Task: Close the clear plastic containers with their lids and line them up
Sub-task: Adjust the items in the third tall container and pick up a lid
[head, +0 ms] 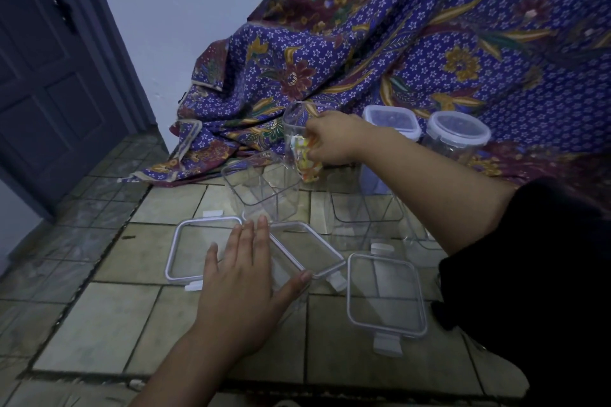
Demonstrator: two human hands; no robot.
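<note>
My right hand [330,139] grips a clear open container [297,135] with a colourful label, tilted and lifted above the floor. My left hand [244,274] lies flat with straight fingers over two clear lids: a left lid [185,251] and a middle lid [310,251] that leans across it. A third lid [383,294] lies flat to the right. An open square container [264,195] stands behind the lids, another open container [363,211] right of it. Two closed containers, one square [391,120] and one round [458,134], stand at the back on the cloth.
A purple flowered cloth [429,43] drapes over something behind the containers. The floor is pale tile [109,324]. A dark door [49,76] stands at the left, beside a white wall. My black sleeve [545,274] fills the right edge.
</note>
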